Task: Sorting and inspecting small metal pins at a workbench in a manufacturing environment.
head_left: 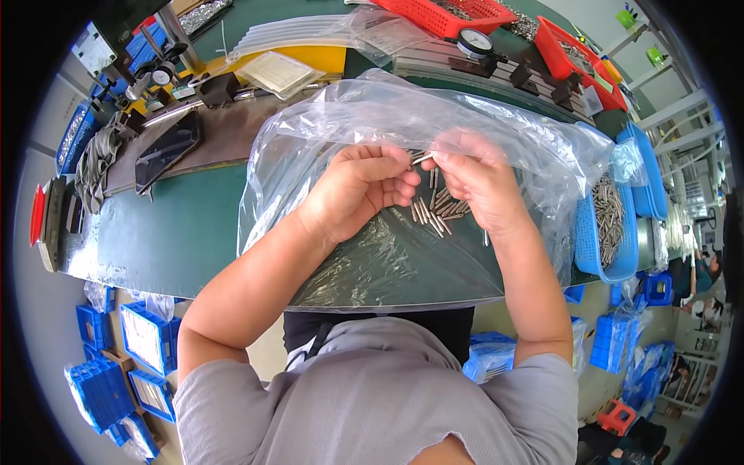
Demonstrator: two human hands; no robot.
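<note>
Over a large clear plastic bag (302,128) spread on the green tabletop, my left hand (360,186) and my right hand (479,182) are close together. A thin, shiny metal pin (423,158) spans the gap between their fingertips. The thumb and forefinger of each hand pinch one end of it. Several similar metal pins (442,211) lie loose in a small pile on the plastic, just below and between my hands. Part of the pile is covered by my right hand. One more pin (486,238) lies beside my right wrist.
To the right stands a blue basket (583,232) full of metal pins. Red baskets (620,97), a dial gauge (474,43) and a slotted metal plate (434,66) line the far side. A black phone-like slab (168,151) lies left. Blue crates (147,337) stand below the table edge.
</note>
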